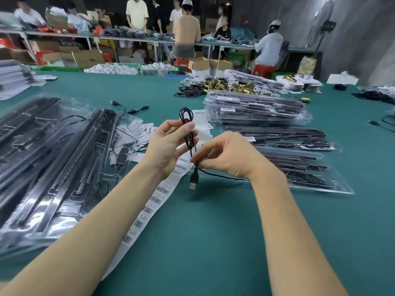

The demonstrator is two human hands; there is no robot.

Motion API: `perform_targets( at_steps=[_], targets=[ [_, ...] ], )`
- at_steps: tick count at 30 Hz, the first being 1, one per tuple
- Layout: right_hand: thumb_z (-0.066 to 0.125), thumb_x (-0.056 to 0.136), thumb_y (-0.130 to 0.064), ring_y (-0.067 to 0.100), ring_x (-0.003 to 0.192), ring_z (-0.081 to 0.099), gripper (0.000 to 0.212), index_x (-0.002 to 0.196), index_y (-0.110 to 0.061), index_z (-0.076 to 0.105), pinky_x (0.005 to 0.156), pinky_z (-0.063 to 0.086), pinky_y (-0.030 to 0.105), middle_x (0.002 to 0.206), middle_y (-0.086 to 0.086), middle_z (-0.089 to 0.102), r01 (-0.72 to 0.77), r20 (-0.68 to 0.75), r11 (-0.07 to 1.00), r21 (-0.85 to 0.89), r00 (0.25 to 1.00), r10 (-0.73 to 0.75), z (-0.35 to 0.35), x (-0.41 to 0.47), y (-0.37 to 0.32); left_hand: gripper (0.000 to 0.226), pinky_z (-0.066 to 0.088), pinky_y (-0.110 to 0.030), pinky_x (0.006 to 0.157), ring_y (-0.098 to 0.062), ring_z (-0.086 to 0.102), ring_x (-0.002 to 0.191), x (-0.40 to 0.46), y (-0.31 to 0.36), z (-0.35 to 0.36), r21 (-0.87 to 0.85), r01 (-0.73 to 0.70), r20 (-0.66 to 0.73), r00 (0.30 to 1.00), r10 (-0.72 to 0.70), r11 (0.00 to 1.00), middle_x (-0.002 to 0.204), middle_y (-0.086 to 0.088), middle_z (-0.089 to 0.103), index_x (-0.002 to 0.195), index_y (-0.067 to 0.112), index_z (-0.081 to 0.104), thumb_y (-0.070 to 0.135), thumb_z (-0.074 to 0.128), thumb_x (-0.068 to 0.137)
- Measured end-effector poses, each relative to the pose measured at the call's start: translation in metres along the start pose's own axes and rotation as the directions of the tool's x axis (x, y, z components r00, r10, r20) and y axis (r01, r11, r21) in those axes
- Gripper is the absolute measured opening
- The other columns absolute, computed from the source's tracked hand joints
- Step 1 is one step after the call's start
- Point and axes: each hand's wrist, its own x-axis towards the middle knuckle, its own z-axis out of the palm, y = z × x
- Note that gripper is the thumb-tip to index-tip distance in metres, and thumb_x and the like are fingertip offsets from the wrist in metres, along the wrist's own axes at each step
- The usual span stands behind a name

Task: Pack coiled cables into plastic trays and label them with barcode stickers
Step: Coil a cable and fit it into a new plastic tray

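Note:
A thin black USB cable is held above the green table. My left hand pinches its looped upper part between thumb and fingers. Lower down, my right hand pinches the same cable, and the USB plug hangs just below those fingers. A strand trails off to the right under my right wrist. A long strip of barcode stickers lies on the table beneath my left forearm. Clear plastic trays with black parts lie at the left.
Stacks of filled, labelled trays sit to the right, with more spread in front of them. A loose cable lies further back. Brass parts are piled behind. Several people work at benches at the far side.

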Motion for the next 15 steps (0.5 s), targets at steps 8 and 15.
perform_targets(
  at_steps=[8, 15],
  targets=[
    [0.086, 0.078, -0.015, 0.016, 0.081, 0.072, 0.009, 0.083, -0.021, 0.082, 0.077, 0.059, 0.027, 0.086, 0.002, 0.077, 0.111, -0.289, 0.934, 0.339, 0.957, -0.01, 0.009, 0.006, 0.008, 0.013, 0.058, -0.029, 0.068, -0.017, 0.07, 0.076, -0.002, -0.001, 0.001, 0.044, 0.046, 0.04, 0.998, -0.048, 0.998, 0.082, -0.004, 0.074, 0.073, 0.02, 0.069, 0.012, 0.078, 0.071],
    [0.082, 0.082, -0.01, 0.018, 0.067, 0.071, 0.01, 0.086, -0.018, 0.078, 0.063, 0.058, 0.025, 0.076, 0.008, 0.076, 0.093, -0.374, 0.766, 0.636, 0.906, 0.2, 0.021, 0.012, 0.016, 0.027, 0.044, -0.018, 0.068, -0.007, 0.061, 0.073, -0.003, -0.003, 0.002, 0.101, 0.06, 0.01, 0.998, -0.062, 0.993, 0.088, 0.002, 0.074, 0.098, 0.013, 0.066, 0.015, 0.079, 0.075]
  ],
)
